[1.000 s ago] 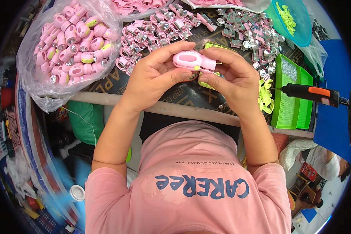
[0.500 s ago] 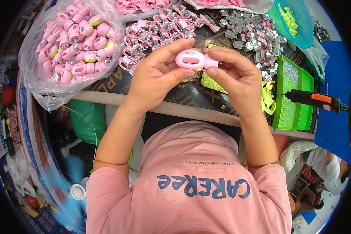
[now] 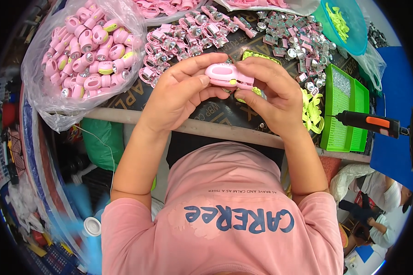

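Note:
A pink plastic flashlight (image 3: 221, 72) with an oval handle opening is held between my two hands above the table. A seam along its near side shows a gap and a small lime-yellow button. My left hand (image 3: 179, 89) grips its handle end, thumb on the near side and fingers behind. The other end is pinched by my right hand (image 3: 273, 87), its thumb below and its fingers above. Just behind and beneath the hands sits a tray of small lime-yellow parts (image 3: 262, 56), mostly covered by my right hand.
A clear bag (image 3: 36, 87) of pink flashlights stands at left. Behind lie open pink housings (image 3: 195, 34) and loose reflector pieces (image 3: 298, 41). Lime-yellow strips (image 3: 311, 112) lie beside a green tray (image 3: 326, 137) of small metal bits. An electric screwdriver (image 3: 369, 123) juts in from the right.
The flashlight has rolled in my hands, so its seam side now faces nearer. My left thumb has shifted up along the handle. The screwdriver at right has swung slightly.

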Motion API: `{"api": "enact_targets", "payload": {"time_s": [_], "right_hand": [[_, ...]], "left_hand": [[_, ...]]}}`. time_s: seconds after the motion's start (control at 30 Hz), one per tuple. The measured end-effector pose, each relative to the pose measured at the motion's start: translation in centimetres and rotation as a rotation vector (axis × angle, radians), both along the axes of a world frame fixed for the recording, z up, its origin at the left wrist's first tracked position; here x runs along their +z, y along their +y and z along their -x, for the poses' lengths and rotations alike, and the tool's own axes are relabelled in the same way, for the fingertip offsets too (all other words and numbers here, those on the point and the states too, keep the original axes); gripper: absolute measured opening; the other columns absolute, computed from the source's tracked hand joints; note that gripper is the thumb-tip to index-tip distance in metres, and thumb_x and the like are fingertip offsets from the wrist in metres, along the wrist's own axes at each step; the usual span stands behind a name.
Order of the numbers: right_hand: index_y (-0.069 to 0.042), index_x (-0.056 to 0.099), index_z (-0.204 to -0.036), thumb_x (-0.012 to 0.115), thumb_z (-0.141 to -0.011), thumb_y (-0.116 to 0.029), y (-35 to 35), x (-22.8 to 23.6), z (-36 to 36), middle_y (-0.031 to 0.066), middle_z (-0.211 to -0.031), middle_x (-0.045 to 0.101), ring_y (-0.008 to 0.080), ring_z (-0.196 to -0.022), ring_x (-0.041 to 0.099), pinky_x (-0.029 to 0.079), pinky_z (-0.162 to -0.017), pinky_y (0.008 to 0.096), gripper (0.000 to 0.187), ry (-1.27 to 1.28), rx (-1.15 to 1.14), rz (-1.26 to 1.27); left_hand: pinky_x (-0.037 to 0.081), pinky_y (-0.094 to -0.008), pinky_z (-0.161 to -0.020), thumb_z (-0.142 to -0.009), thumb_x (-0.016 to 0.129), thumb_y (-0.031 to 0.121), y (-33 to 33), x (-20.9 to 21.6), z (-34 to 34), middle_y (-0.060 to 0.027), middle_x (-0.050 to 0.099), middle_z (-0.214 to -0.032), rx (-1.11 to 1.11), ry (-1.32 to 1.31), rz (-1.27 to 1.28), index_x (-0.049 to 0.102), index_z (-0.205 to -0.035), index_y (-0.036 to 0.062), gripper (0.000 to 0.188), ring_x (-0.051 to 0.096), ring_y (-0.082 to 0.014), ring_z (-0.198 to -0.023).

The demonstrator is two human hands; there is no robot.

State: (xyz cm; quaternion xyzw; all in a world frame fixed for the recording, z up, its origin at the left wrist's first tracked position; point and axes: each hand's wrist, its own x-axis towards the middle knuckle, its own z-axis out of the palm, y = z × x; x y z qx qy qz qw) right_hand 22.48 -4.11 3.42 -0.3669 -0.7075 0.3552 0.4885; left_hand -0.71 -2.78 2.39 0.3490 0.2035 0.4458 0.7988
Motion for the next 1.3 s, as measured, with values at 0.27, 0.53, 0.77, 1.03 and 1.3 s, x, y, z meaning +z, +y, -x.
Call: {"api": "enact_targets", "payload": {"time_s": [0.27, 0.53, 0.77, 1.03, 1.3], "right_hand": [[-0.004, 0.075, -0.120, 0.083, -0.079, 0.005, 0.1, -0.9, -0.1, 0.0161, -0.124, 0.073, 0.0260, -0.109, 0.074, 0.063, -0.090, 0.0343, 0.043, 0.067, 0.009, 0.006], [-0.005, 0.077, -0.116, 0.086, -0.074, 0.002, 0.2, -0.7, 0.1, 0.0147, -0.118, 0.076, 0.0288, -0.108, 0.074, 0.060, -0.091, 0.0368, 0.044, -0.089, -0.028, -0.158], [-0.005, 0.076, -0.116, 0.086, -0.075, 0.001, 0.2, -1.1, 0.3, 0.0144, -0.118, 0.076, 0.0292, -0.106, 0.075, 0.060, -0.090, 0.0361, 0.043, -0.064, -0.029, -0.114], [-0.007, 0.075, -0.122, 0.085, -0.076, -0.001, 0.6, -0.1, -0.1, 0.0147, -0.119, 0.074, 0.0312, -0.106, 0.074, 0.060, -0.089, 0.0378, 0.047, -0.207, 0.001, -0.224], [-0.008, 0.075, -0.124, 0.085, -0.077, -0.001, 0.6, -0.1, 0.2, 0.0145, -0.120, 0.074, 0.0305, -0.106, 0.074, 0.060, -0.088, 0.0376, 0.049, -0.221, -0.010, -0.255]], "left_hand": [[0.059, -0.0405, -0.101, -0.098, 0.052, 0.002, -0.3, 0.5, -0.1, -0.0196, 0.066, -0.132, 0.018, 0.021, 0.058, 0.053, -0.143, -0.0097, 0.046, 0.070, -0.0274, -0.115], [0.060, -0.0406, -0.099, -0.098, 0.054, 0.003, -0.3, 0.6, 0.4, -0.0192, 0.068, -0.128, 0.028, 0.063, 0.095, 0.057, -0.138, -0.0087, 0.042, 0.073, -0.0281, -0.109], [0.060, -0.0407, -0.100, -0.102, 0.054, 0.005, -0.5, 1.0, 0.1, -0.0186, 0.068, -0.128, 0.039, 0.118, 0.086, 0.058, -0.138, -0.0077, 0.039, 0.072, -0.0274, -0.112], [0.058, -0.0408, -0.103, -0.102, 0.053, 0.005, -0.8, 1.8, 0.0, -0.0188, 0.067, -0.131, 0.034, 0.198, 0.050, 0.056, -0.141, -0.0079, 0.040, 0.069, -0.0270, -0.118], [0.055, -0.0413, -0.107, -0.102, 0.061, 0.007, -0.7, 1.3, 0.0, -0.0187, 0.065, -0.135, 0.013, 0.178, 0.019, 0.054, -0.144, -0.0073, 0.045, 0.067, -0.0259, -0.122]]}}
